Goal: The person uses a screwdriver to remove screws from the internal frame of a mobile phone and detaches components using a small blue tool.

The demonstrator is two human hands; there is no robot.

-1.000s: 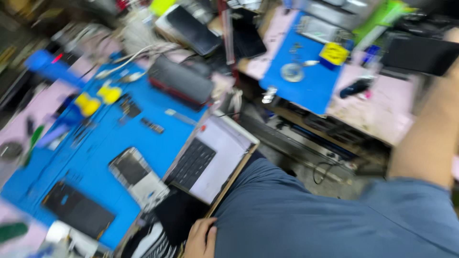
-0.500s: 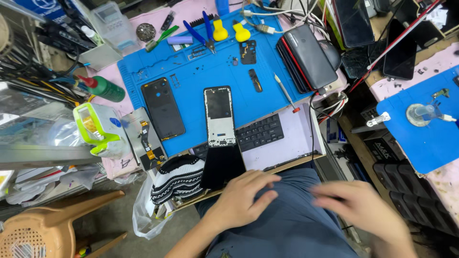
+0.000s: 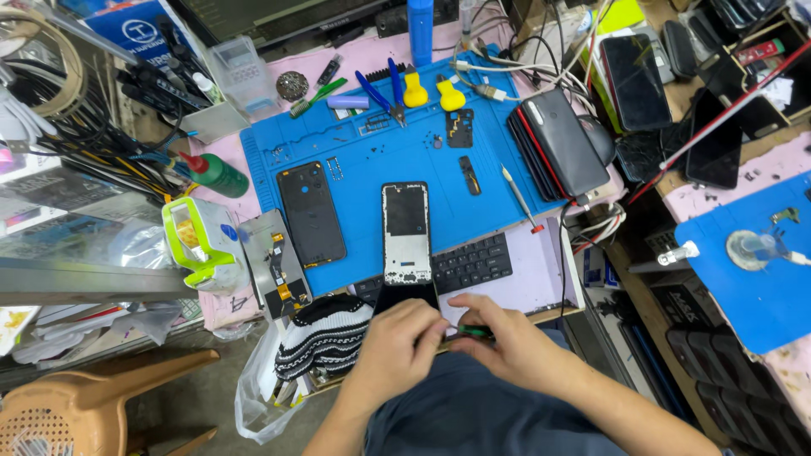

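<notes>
We see both hands meeting low in the view, just over the lap. The left hand (image 3: 397, 346) is curled, fingers pinched onto a small part we cannot make out. The right hand (image 3: 511, 342) is closed around a thin green tool (image 3: 471, 331), whose tip points toward the left fingertips; the two hands nearly touch.

Just above the hands lies a black keyboard (image 3: 465, 263) on a pale tray (image 3: 541, 270). Above that, straight ahead of the left hand, a phone frame (image 3: 405, 232) lies flat on the blue mat (image 3: 372, 152). Left of the frame on the same mat is a black back cover (image 3: 311, 213). Further left, off the mat's edge, rests a grey panel (image 3: 274, 263) with a flex cable. Beside the left wrist sits a striped cloth (image 3: 325, 333).

Up and to the right of the right hand lies a stack of phones (image 3: 557, 143), and tweezers (image 3: 517, 196) lie between that stack and the frame.
</notes>
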